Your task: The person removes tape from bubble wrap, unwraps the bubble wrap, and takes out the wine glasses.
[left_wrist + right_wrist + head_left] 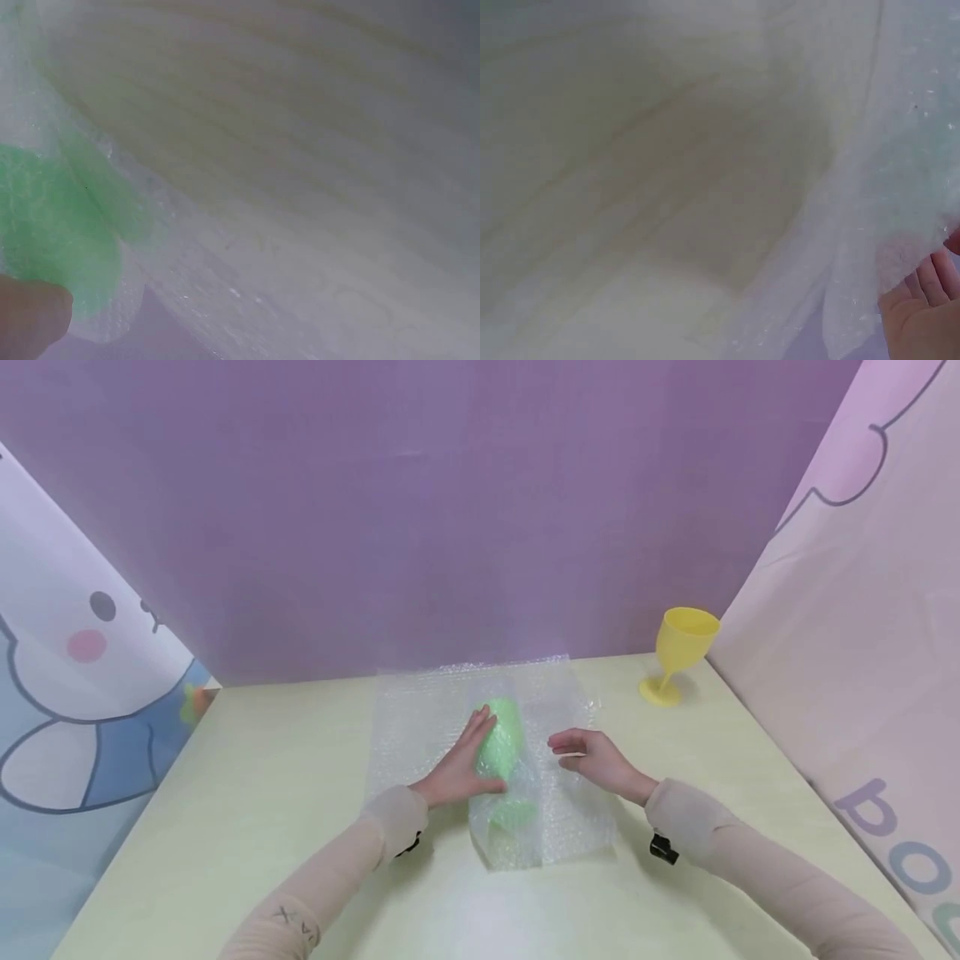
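A green goblet [507, 727] lies on its side under a layer of clear bubble wrap [420, 718], its bowl away from me and its foot towards me. My left hand [459, 768] rests along the goblet's left side, fingers extended by the bowl and thumb spread near the stem. In the left wrist view, one fingertip [34, 319] overlaps the green shape [60, 225] seen through the plastic. To the right of the goblet, my right hand [600, 764] is over the wrap, its fingers loosely bent and apart from the thumb. Bubble wrap [855, 255] partly covers its fingertips in the right wrist view.
A yellow goblet [684, 643] stands upright at the table's back right corner. The pale wooden table [262, 793] meets a purple backdrop [450, 527] behind, with printed panels at left and right.
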Motion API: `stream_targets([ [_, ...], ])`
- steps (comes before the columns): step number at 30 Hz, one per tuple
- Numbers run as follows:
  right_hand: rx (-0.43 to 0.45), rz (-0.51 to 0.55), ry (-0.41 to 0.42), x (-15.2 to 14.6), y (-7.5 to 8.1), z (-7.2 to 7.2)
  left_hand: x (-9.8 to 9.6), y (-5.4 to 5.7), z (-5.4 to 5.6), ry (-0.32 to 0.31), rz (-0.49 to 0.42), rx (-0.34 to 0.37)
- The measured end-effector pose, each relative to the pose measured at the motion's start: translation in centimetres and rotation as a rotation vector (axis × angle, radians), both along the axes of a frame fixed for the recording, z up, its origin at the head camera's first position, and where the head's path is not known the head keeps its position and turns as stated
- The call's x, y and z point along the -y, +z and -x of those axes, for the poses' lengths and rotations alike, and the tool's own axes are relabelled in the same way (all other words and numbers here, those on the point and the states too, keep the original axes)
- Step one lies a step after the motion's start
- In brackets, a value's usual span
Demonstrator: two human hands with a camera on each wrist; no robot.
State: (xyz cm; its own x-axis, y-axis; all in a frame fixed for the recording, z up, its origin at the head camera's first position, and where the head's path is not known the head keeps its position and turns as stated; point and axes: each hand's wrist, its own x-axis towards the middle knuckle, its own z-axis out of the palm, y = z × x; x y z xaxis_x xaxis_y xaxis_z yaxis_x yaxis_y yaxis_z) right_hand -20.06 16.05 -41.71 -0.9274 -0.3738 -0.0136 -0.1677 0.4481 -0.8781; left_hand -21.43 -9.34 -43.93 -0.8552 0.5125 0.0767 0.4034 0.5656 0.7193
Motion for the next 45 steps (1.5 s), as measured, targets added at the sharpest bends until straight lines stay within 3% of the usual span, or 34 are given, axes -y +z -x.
stream_targets([
  [10,0.014,-0.101,0.029,-1.2,-2.0,-0.3,-0.1,-0.2,-0.3,-0.002,0.012,-0.006],
  [17,-0.053,-0.167,-0.005,-1.1,-2.8,-0.5,-0.2,0.1,-0.1,0.003,0.023,-0.009],
  [29,-0.005,-0.122,-0.049,-1.2,-3.7,-0.1,0.2,0.5,-0.3,0.019,0.059,-0.031],
  [34,-0.028,-0.133,-0.036,-1.1,-3.5,-0.2,0.8,0.7,-0.8,0.039,0.060,-0.004],
  [40,-0.030,-0.148,-0.033,-1.2,-3.4,-0.2,1.2,1.9,-1.6,0.029,0.027,0.042],
  [45,-0.043,-0.154,-0.020,-1.4,-3.4,-0.1,-0.1,4.6,-3.6,0.007,0.003,0.063],
])
